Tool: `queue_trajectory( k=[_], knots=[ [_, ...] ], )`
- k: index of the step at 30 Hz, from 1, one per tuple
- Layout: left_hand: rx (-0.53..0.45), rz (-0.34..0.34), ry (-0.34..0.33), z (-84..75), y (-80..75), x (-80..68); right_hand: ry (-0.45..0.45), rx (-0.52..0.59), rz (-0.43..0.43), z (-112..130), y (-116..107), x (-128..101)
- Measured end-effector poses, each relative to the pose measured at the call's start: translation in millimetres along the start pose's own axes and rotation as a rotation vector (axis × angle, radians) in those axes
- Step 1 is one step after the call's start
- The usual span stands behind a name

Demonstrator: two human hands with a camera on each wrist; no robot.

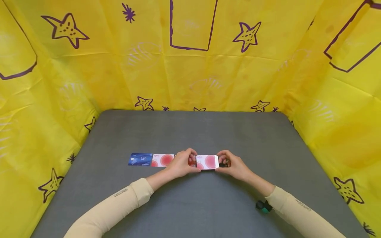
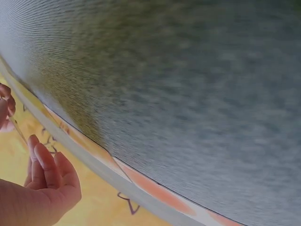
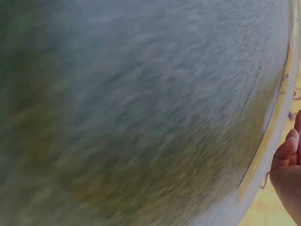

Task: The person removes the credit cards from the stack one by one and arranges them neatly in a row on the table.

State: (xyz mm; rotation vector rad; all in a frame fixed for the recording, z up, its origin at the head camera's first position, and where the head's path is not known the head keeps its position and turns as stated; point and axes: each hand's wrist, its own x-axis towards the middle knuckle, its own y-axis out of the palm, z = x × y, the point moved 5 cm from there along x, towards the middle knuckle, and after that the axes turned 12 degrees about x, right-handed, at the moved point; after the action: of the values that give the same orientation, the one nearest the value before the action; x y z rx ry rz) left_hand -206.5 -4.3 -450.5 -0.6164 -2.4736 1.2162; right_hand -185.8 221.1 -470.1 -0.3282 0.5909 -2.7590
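Only one marking could really be read: the blue card (image 1: 140,159) at the left end of the row on the grey table (image 1: 190,132) carried "VIP" in pale letters. The small print on the pink cards (image 1: 162,160) stayed too tiny to read.

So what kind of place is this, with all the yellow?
Probably a makeshift recording booth, not a home or shop: yellow star-printed sheeting walls in a grey tabletop, where two hands hold a pink card in a row of cards.

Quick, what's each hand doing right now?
Left hand: fingers pinch the left edge of the pink card.
Right hand: fingers pinch the same card's right edge.
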Motion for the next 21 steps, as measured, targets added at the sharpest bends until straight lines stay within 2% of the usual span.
queue_trajectory(
  k=[9,17,21],
  knots=[
    [0.101,0.037,0.016,-14.2,16.8,12.7,0.073,0.003,0.008,-9,-17,-14],
    [0.22,0.041,0.011,-31.8,31.2,30.2,0.068,-0.011,-0.023,4,-35,-26],
    [0.252,0.044,0.02,-41.1,38.5,39.1,0.066,-0.028,-0.03,-9,-49,-29]
  ],
)
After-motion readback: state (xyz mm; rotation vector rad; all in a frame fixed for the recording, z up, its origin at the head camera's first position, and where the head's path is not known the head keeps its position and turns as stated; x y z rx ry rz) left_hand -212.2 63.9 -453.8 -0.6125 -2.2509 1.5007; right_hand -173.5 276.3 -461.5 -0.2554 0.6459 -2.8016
